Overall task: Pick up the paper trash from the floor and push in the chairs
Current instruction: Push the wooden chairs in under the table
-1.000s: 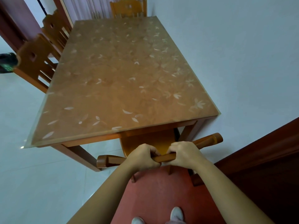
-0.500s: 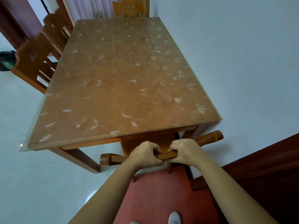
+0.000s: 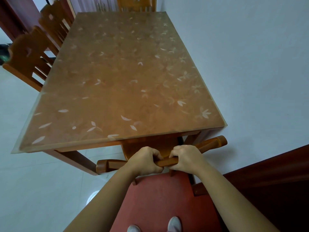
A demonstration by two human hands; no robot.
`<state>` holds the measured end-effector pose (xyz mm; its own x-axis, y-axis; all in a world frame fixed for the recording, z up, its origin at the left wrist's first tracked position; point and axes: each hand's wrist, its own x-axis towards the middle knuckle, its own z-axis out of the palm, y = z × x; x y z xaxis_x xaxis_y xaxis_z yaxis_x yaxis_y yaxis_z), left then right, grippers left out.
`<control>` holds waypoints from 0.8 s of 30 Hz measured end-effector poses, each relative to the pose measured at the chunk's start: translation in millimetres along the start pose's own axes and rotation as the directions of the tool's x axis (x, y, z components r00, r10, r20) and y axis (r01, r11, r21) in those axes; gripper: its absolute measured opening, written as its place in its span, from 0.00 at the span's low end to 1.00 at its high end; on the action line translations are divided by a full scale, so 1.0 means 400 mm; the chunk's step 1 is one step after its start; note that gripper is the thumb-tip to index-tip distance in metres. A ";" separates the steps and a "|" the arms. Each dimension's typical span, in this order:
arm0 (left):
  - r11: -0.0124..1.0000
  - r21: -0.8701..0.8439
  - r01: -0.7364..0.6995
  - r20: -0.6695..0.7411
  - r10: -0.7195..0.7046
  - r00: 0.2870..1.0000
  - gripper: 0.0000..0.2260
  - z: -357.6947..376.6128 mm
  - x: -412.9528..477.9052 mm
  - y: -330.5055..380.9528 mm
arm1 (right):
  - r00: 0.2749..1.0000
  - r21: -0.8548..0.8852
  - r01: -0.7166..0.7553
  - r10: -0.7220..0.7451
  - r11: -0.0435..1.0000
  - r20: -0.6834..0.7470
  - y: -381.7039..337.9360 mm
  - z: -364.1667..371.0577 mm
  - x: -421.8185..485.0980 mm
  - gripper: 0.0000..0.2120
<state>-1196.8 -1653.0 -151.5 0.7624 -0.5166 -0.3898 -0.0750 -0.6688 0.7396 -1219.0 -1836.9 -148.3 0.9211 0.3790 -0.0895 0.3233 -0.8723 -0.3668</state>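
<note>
Head view, looking down over both forearms.

Wooden table [image 3: 117, 77] with a clear, leaf-patterned cover, long side right against the pale wall [image 3: 250, 64].

At the near short end of the table, a wooden chair [image 3: 211, 143]: seat tucked under the tabletop, curved top rail just outside the table edge, running at a slant, its right end higher in frame and closer to the wall.

Left hand [image 3: 145, 160] clamped on the middle of that rail, fingers curled over the top, thumb underneath. Right hand [image 3: 185, 159] clamped on the same rail just beside it, knuckles up, fingers wrapped the same way. Only a short stretch of rail showing between the two fists.

Along the left long side of the table, two more chairs, the nearer [image 3: 28, 54] and the farther [image 3: 53, 20], backs close to the table edge. At the far short end, a fourth chair [image 3: 136, 4], only the top of its back in frame.

Left of the table, pale glossy floor [image 3: 33, 190]. Below the near end, a red surface [image 3: 163, 198] underfoot, with two light shoe tips [image 3: 173, 223] at the bottom edge. Right of that, dark brown woodwork [image 3: 267, 173].
</note>
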 end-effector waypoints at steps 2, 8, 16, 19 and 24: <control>1.000 -0.002 -0.002 0.000 0.002 1.000 0.06 -0.002 -0.001 -0.001 | 1.000 0.004 -0.008 0.008 1.000 0.009 -0.004 -0.001 0.000 0.13; 1.000 0.012 -0.023 0.002 0.023 1.000 0.06 -0.005 -0.009 -0.012 | 1.000 0.005 -0.017 0.017 1.000 0.011 -0.021 -0.001 -0.001 0.14; 1.000 0.026 -0.012 0.003 0.012 1.000 0.07 -0.022 -0.042 -0.034 | 1.000 0.015 -0.011 0.011 1.000 -0.007 -0.063 0.018 -0.005 0.15; 1.000 0.028 0.001 -0.003 -0.001 1.000 0.07 -0.019 -0.045 -0.036 | 1.000 0.014 -0.021 0.021 1.000 -0.019 -0.065 0.020 -0.008 0.16; 0.998 0.070 0.009 -0.022 -0.008 1.000 0.06 -0.015 -0.050 -0.037 | 1.000 -0.004 -0.021 0.021 1.000 -0.013 -0.070 0.019 -0.013 0.15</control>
<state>-1207.3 -1629.7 -151.2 0.7767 -0.4996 -0.3836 -0.1126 -0.7092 0.6959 -1234.6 -1812.1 -144.6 0.9304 0.3566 -0.0853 0.3046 -0.8813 -0.3613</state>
